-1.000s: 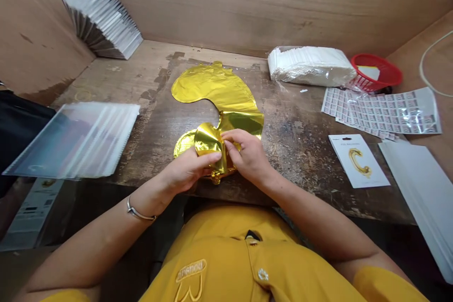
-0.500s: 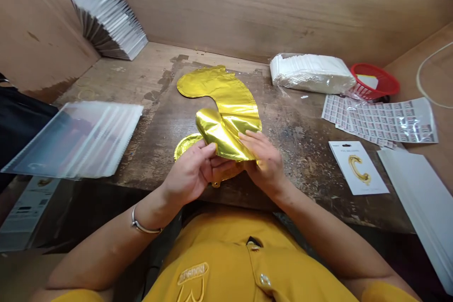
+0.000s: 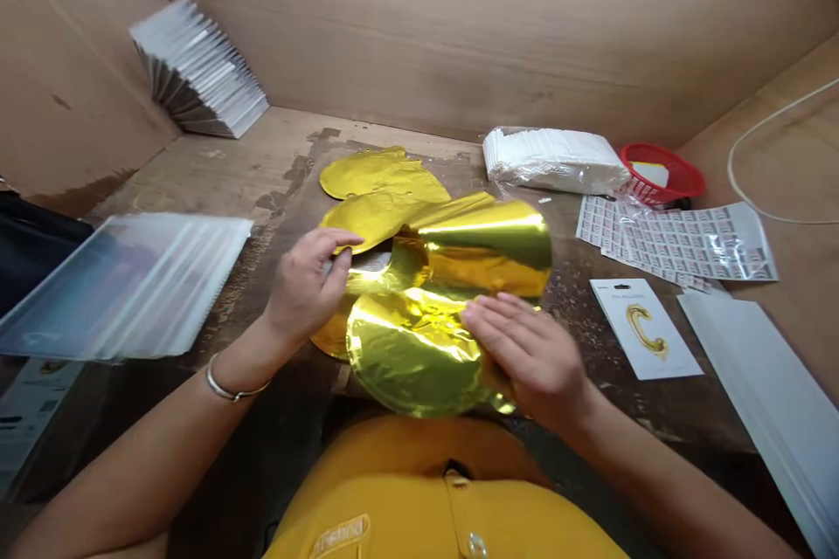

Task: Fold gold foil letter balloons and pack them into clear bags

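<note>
foil balloon (image 3: 416, 358) still loosely folded, far end flat; left hand (image 3: 305, 284) curled at its edge, grip unclear; right hand (image 3: 528, 358) pressing it, fingers spread.

The back wall (image 3: 459, 35) is plain tan plywood with horizontal grain, standing well beyond the fingers (image 3: 328, 238). The left wall (image 3: 72, 61) meets it up and left of the fingers, with a dark stain along its lower edge. The right wall (image 3: 786, 148) angles in to the right of the fingers, a pale cord (image 3: 732, 170) looping before it. A worn wooden bench top (image 3: 216, 166) — scuffed, dark-stained — runs beneath the fingers to the walls. Light: soft, even.
</note>
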The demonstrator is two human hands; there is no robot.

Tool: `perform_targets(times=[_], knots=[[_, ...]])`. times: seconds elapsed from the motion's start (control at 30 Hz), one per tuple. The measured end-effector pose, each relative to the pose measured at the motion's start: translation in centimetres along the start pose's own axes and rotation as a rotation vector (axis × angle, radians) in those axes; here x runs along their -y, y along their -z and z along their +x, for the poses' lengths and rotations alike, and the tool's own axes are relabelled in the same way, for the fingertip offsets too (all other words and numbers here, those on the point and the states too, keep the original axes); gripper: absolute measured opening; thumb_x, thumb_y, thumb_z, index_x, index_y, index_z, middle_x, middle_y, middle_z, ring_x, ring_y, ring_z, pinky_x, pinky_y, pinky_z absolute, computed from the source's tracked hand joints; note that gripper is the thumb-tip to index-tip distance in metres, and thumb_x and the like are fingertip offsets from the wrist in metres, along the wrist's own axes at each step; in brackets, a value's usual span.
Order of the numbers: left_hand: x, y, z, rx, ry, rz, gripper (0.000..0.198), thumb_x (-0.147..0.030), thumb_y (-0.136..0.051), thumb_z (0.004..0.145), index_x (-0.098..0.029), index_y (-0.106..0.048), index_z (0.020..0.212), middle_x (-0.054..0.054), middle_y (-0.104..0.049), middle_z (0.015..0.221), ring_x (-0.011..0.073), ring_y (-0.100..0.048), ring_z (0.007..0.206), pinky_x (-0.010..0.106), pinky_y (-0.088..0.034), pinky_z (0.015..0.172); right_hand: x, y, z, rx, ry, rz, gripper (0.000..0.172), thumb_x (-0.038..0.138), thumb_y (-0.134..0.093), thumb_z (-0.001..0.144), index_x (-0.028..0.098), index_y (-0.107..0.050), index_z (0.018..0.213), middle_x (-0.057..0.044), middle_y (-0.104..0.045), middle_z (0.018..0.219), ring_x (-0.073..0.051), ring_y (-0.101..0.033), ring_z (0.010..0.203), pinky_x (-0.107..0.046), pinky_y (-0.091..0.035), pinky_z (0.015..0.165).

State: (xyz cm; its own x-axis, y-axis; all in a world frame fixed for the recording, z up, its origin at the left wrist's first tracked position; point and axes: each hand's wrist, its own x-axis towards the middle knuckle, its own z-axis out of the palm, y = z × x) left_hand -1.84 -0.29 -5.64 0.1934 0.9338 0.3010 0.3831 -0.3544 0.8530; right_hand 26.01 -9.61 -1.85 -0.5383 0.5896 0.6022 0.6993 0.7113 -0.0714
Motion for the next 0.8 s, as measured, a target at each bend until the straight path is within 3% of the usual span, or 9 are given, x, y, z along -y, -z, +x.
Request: perform_targets(times=[0.1,0.17,0.23,0.27,0.37,0.43,0.63,0.7,0.8], knots=[[1.5,-1.5,0.7,0.28,-0.202,0.359,0.036,-0.026,-0.046,0.092,-0.019,-0.063,0.123,0.012,-0.06,0.132,0.028,-0.051,0.125,0.049,-0.033,0.111,1.1,-2.2,-2.3,0.111,-0.118,0.003,0.034,0.008,-0.048,0.092,0.017,-0.067,0.119,-0.01,-0.075,0.106,-0.021,-0.072,0.098,-0.038,-0.057,0.092],[2.5,-2.4,1.4,0.463,-0.203,0.513,0.041,-0.025,-0.043,0.093,-0.02,-0.056,0.132,0.012,-0.052,0.143,0.0311,-0.044,0.133,0.058,-0.026,0.112,1.9,-2.5,-2.9,0.149,-0.17,0.023,0.034,0.007,-0.044,0.093,0.015,-0.069,0.114,-0.01,-0.075,0.106,-0.021,-0.072,0.098,-0.038,-0.058,0.092],[2.7,-2.7,2.3,0.554,-0.211,0.6,0.039,-0.026,-0.043,0.094,-0.022,-0.058,0.13,0.011,-0.053,0.142,0.0313,-0.044,0.133,0.06,-0.026,0.111,2.8,-2.1,-3.0,0.179,-0.168,0.069,0.033,0.007,-0.044,0.092,0.014,-0.069,0.113,-0.011,-0.075,0.107,-0.021,-0.071,0.098,-0.037,-0.058,0.091],[2.5,-2.7,2.7,0.539,-0.224,0.604,0.036,-0.028,-0.042,0.095,-0.022,-0.061,0.125,0.011,-0.056,0.138,0.0301,-0.048,0.13,0.057,-0.029,0.11,3.2,-1.7,-2.9,0.19,-0.159,0.093,0.033,0.008,-0.044,0.092,0.013,-0.069,0.113,-0.011,-0.075,0.107,-0.021,-0.072,0.097,-0.037,-0.058,0.09],[0.6,-3.0,3.3,0.313,-0.271,0.518,0.033,-0.031,-0.042,0.095,-0.019,-0.067,0.114,0.012,-0.066,0.121,0.0265,-0.056,0.118,0.044,-0.039,0.105,4.1,-0.7,-2.5,0.193,-0.146,0.127,0.033,0.009,-0.046,0.091,0.013,-0.068,0.116,-0.012,-0.075,0.107,-0.022,-0.072,0.096,-0.037,-0.059,0.09],[-0.5,-4.1,2.9,0.274,-0.337,0.436,0.033,-0.029,-0.043,0.094,-0.019,-0.067,0.115,0.012,-0.065,0.123,0.0265,-0.055,0.12,0.043,-0.037,0.107,4.5,-0.4,-2.1,0.175,-0.15,0.128,0.033,0.009,-0.048,0.09,0.014,-0.067,0.116,-0.011,-0.075,0.107,-0.021,-0.072,0.096,-0.037,-0.058,0.09],[-0.7,-7.6,0.6,0.82,-0.542,0.332,0.037,-0.028,-0.039,0.098,-0.024,-0.06,0.129,0.009,-0.057,0.138,0.0309,-0.045,0.134,0.056,-0.026,0.11,5.8,2.3,-1.7,0.237,-0.167,0.247,0.023,0.011,-0.049,0.091,0.013,-0.067,0.106,-0.01,-0.076,0.093,-0.02,-0.072,0.082,-0.032,-0.059,0.081],[-0.2,-7.4,0.0,0.871,-0.584,0.314,0.037,-0.027,-0.038,0.098,-0.024,-0.06,0.128,0.009,-0.057,0.139,0.0287,-0.044,0.135,0.053,-0.027,0.112,5.9,4.2,-1.4,0.29,-0.238,0.351,0.022,0.014,-0.051,0.09,0.016,-0.066,0.106,-0.007,-0.075,0.087,-0.018,-0.071,0.075,-0.029,-0.058,0.074],[0.8,-6.2,-1.5,0.745,-0.53,0.305,0.034,-0.028,-0.043,0.096,-0.022,-0.063,0.123,0.012,-0.06,0.134,0.0273,-0.051,0.129,0.049,-0.03,0.111,4.3,5.9,0.1,0.309,-0.415,0.49,0.017,0.016,-0.053,0.085,0.02,-0.065,0.097,-0.002,-0.072,0.079,-0.013,-0.065,0.063,-0.021,-0.052,0.059]])
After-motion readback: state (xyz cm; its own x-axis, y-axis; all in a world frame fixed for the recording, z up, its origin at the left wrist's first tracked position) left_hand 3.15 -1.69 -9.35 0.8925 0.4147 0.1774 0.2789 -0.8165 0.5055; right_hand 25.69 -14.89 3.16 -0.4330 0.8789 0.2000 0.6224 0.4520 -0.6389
